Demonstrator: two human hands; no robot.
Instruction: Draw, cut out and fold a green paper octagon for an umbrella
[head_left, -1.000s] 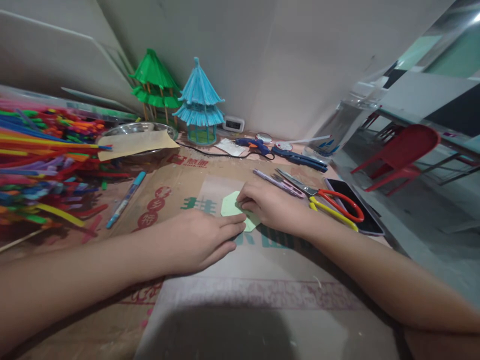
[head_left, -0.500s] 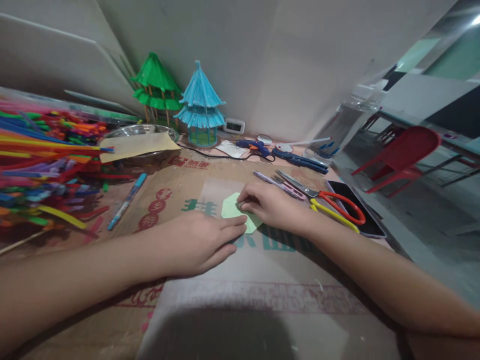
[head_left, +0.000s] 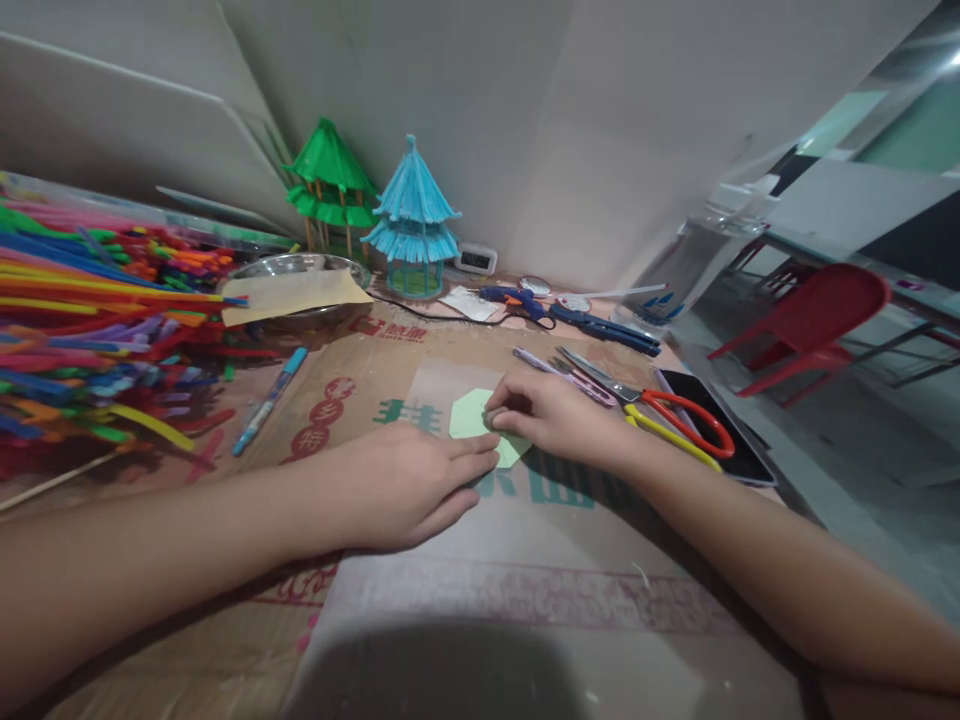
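Observation:
A pale green eight-sided piece of paper (head_left: 468, 414) lies flat on the printed cardboard (head_left: 390, 380). My left hand (head_left: 420, 484) rests palm down at its near left edge, fingers stretched out, with the fingertips on the paper. Over the paper's right part, my right hand (head_left: 553, 416) is closed in a pinch, thumb and forefinger together near the middle of the sheet. Whatever those fingertips hold, if anything, is too small or hidden to make out. Part of the paper is covered by both hands.
Red-handled scissors (head_left: 686, 420), a yellow-handled tool (head_left: 671, 436), a pink cutter (head_left: 592, 384) and a phone (head_left: 720, 425) lie right. Behind are a glue gun (head_left: 517, 300), a blue model pavilion (head_left: 415, 230) and a green one (head_left: 330, 175). Pipe cleaners (head_left: 97, 330) and a blue pen (head_left: 270, 400) lie left.
The whole view has shifted a little, so things appear slightly further right and lower. Both hands keep nearly the same place and pose on the green paper.

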